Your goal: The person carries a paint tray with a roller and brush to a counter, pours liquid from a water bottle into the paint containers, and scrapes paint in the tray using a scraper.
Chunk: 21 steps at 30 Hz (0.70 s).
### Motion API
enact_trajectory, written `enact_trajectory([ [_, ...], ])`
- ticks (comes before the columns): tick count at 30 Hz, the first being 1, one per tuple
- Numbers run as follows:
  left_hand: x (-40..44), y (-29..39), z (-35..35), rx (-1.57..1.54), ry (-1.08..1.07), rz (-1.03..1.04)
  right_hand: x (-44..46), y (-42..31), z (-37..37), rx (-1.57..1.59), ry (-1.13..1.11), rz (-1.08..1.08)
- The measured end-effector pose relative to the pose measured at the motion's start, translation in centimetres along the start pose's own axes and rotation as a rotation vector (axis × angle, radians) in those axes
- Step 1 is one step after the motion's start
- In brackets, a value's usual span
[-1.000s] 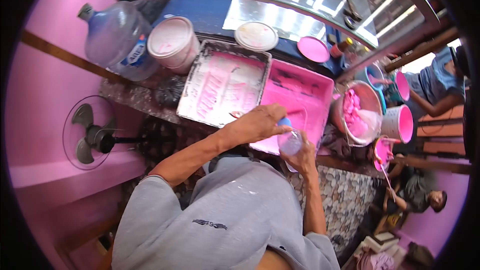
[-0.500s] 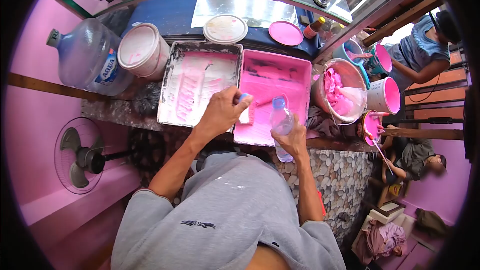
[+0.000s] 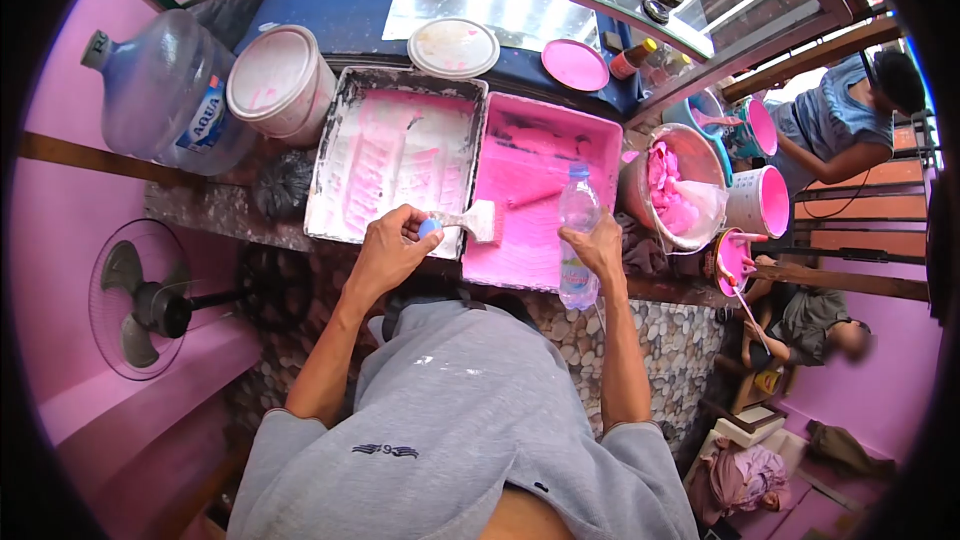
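Note:
My left hand (image 3: 390,248) is closed, with a round blue cap (image 3: 430,228) pinched in the fingers. Beside it, a wide paintbrush (image 3: 482,221) with a pale handle lies across the shared edge of two trays; whether my fingers touch the handle is unclear. A clear plastic bottle (image 3: 579,205) with a bluish top is in my right hand (image 3: 597,243), over the right edge of the pink paint tray (image 3: 540,258). The left tray (image 3: 400,130) is coated in white and pink paint.
A lidded bucket (image 3: 281,85) and a large water jug (image 3: 170,90) stand left. A bucket with pink cloth (image 3: 680,185), paint pots (image 3: 760,202) and a small tin with brushes (image 3: 733,260) are right. Two other people sit at right. A fan (image 3: 150,308) is lower left.
My hands have moved apart from the bottle's top. The left hand went left with the blue cap; the right holds the bottle, now fully in view. The camera view has shifted.

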<state>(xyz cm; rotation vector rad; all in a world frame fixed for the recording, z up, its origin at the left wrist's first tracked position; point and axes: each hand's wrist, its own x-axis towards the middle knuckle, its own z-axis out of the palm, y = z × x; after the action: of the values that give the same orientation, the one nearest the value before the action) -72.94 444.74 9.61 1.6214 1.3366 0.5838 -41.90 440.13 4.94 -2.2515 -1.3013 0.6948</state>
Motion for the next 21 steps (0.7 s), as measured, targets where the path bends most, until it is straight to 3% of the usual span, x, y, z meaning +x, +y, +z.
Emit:
enact_trajectory([
  [21,0.0,-0.6,-1.2,0.035,-0.023,0.026,2.5,1.5,1.0,-0.096,-0.089,0.119],
])
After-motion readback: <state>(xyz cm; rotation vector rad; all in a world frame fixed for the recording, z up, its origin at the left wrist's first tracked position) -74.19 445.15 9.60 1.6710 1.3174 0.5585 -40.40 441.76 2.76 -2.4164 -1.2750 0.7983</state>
